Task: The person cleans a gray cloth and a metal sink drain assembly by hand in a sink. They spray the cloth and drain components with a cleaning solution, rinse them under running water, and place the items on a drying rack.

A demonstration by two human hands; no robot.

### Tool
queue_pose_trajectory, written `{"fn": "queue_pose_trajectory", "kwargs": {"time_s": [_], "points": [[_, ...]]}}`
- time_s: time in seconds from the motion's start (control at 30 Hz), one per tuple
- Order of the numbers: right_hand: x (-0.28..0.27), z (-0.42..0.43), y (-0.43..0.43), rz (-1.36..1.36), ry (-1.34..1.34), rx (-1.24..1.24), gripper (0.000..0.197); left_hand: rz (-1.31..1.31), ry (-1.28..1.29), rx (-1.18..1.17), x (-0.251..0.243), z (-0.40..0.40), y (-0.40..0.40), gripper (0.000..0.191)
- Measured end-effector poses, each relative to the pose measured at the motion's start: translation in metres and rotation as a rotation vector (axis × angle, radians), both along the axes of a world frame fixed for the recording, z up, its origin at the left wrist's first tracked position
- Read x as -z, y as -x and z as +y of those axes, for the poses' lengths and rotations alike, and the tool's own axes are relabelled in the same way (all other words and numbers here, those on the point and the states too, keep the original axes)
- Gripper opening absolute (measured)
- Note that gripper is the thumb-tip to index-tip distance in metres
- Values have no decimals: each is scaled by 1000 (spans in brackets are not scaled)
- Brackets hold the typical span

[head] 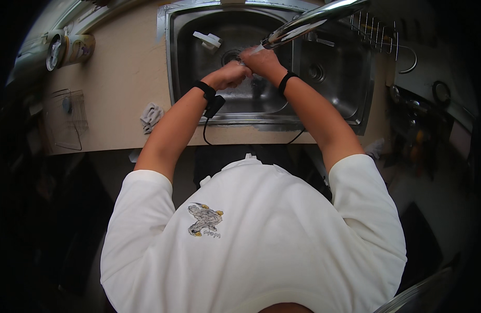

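Both my hands are together over the large left basin of a stainless steel sink [193, 94]. Water [258, 49] runs from a chrome faucet spout [314, 24] onto my right hand [263, 60]. My left hand [230, 75] is curled, its fingertips meeting the right hand. A small shiny spot shows between them, but whether they grip anything is hidden. Beyond my left hand lies a white plastic piece [210, 40] on the basin floor, beside the drain [229, 57]. Each wrist wears a black strap, and a black box with a cable hangs from the left one.
The smaller right basin [334, 92] has its own drain. A crumpled grey cloth [151, 116] lies on the beige counter [123, 70] left of the sink. Further left are a wire rack [70, 117] and a decorated canister [78, 49]. A metal dish rack [375, 33] stands back right.
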State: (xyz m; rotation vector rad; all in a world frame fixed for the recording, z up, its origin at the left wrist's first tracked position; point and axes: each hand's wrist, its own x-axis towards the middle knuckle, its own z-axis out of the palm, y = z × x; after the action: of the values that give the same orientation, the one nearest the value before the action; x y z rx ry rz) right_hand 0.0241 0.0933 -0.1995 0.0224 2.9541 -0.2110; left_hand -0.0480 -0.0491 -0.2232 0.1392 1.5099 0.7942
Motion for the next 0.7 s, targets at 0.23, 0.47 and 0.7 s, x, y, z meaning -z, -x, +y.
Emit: {"fn": "queue_pose_trajectory", "kwargs": {"time_s": [0.23, 0.47, 0.7], "points": [[-9, 24, -55, 102, 540, 721, 44, -439, -402, -927, 15, 41, -9, 13], [-24, -9, -92, -58, 1287, 1330, 56, -5, -269, -855, 33, 76, -11, 48], [-19, -23, -77, 104, 1480, 1229, 35, -425, -246, -885, 7, 58, -3, 52]]}}
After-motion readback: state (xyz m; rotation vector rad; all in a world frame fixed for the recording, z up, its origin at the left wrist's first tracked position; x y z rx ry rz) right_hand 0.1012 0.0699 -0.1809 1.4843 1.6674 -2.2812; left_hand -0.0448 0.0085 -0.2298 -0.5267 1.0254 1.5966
